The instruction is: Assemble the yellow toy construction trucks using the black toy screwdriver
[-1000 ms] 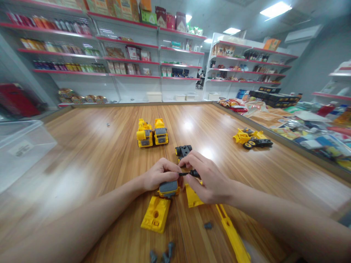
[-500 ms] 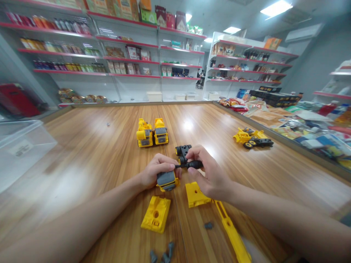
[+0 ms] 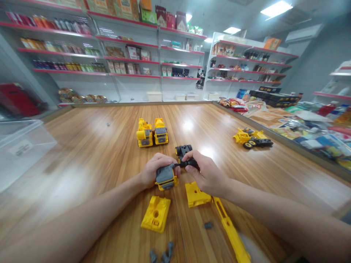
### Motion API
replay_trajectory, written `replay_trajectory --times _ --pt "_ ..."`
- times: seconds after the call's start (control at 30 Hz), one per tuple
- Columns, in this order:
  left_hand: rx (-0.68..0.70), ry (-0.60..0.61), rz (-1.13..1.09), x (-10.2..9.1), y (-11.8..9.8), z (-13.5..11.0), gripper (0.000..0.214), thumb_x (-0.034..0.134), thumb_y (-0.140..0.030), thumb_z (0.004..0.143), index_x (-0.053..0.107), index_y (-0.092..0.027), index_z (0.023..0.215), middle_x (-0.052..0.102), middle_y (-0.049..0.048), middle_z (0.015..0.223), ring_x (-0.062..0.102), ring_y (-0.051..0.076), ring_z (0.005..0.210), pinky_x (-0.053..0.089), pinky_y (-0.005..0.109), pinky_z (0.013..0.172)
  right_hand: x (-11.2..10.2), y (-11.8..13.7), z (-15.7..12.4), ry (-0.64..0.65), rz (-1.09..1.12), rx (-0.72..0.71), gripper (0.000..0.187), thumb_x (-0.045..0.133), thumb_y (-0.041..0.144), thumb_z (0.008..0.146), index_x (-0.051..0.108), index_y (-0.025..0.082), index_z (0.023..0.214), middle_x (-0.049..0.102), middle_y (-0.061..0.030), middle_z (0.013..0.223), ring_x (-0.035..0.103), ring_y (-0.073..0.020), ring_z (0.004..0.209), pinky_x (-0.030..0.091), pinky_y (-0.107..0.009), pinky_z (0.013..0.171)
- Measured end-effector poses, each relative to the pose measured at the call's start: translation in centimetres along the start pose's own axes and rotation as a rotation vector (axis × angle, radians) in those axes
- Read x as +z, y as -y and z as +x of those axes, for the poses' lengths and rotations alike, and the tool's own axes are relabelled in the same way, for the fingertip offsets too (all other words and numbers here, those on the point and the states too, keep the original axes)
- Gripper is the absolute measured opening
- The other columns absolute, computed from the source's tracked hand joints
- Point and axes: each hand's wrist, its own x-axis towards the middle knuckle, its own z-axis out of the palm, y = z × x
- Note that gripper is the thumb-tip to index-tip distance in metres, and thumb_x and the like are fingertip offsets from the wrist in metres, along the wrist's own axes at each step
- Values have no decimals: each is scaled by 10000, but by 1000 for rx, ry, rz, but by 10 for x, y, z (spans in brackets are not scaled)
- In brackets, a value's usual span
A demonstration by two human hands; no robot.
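My left hand (image 3: 155, 168) is closed around a yellow and grey toy truck cab (image 3: 166, 176). In my right hand (image 3: 204, 170) is a black screwdriver (image 3: 189, 163), its shaft pointing left with the tip at the cab's side. Just behind the hands stands a black wheeled chassis (image 3: 184, 149), partly hidden by my right fingers. Nearer me lie a yellow base plate (image 3: 156, 214), another yellow plate (image 3: 197, 195) and a long yellow boom (image 3: 230, 230). A small grey screw piece (image 3: 207, 225) and several grey plastic bolts (image 3: 165, 255) rest at the front.
Two yellow toy trucks (image 3: 152, 133) stand farther back. Yellow and black toy parts (image 3: 253, 138) lie to the right. A clear plastic bin (image 3: 24, 146) is at the left edge. Packaged goods (image 3: 296, 120) are heaped beyond the table's right rim.
My right hand has shifted slightly left, and its fingers now cover more of the screwdriver handle. The cab has tilted a little in my left hand.
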Motion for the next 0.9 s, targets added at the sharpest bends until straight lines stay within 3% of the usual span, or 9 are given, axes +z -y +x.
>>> replay_trajectory --times 0.13,0.27,0.33,0.4,0.47,0.67,0.73,0.9 --pt "-1 0 4 -1 2 0 383 463 -305 855 686 -47 681 682 135 699 593 197 623 445 298 612 -3 1 2 49 -10 23 92 478 180 928 532 166 1001 593 -16 799 521 -128 666 368 -247 588" --pt "8 45 33 -2 3 -1 390 460 -308 867 691 -45 695 674 133 708 595 201 643 443 304 629 -5 4 3 94 -17 98 153 424 248 974 543 171 917 578 0 715 510 -123 617 339 -246 558" --pt "-8 48 37 -2 3 -1 384 468 -313 868 691 -47 704 670 128 706 593 198 639 441 301 623 -5 5 2 115 -13 77 77 479 232 941 528 174 955 581 5 727 511 -124 619 351 -244 563" --pt "-25 44 32 -3 4 -1 377 479 -320 865 687 -50 703 664 121 698 589 194 630 439 297 612 -4 6 1 123 -8 15 150 555 182 876 509 172 1018 601 -6 796 528 -128 659 378 -245 590" --pt "-33 48 31 -3 4 -1 373 490 -325 859 683 -54 691 660 115 690 587 191 625 438 294 607 -3 7 0 98 -20 -31 191 586 152 839 520 167 1017 618 -27 865 549 -137 716 402 -251 630" --pt "-68 71 66 0 3 -1 362 502 -335 859 687 -56 721 654 100 694 577 177 614 422 277 579 -2 10 -1 10 -58 -27 58 605 190 850 609 155 896 642 -19 817 541 -114 671 392 -245 615" --pt "-61 78 82 0 2 -1 366 498 -334 864 685 -56 717 649 98 691 574 176 616 419 276 579 -2 11 0 27 -16 55 73 604 219 858 629 157 888 652 -14 787 551 -113 659 392 -244 604" --pt "-48 90 121 0 3 -1 380 494 -349 875 674 -59 709 648 99 695 568 172 612 413 276 575 -1 9 6 156 314 416 164 565 279 887 605 154 788 635 -4 638 568 -109 585 422 -231 570"
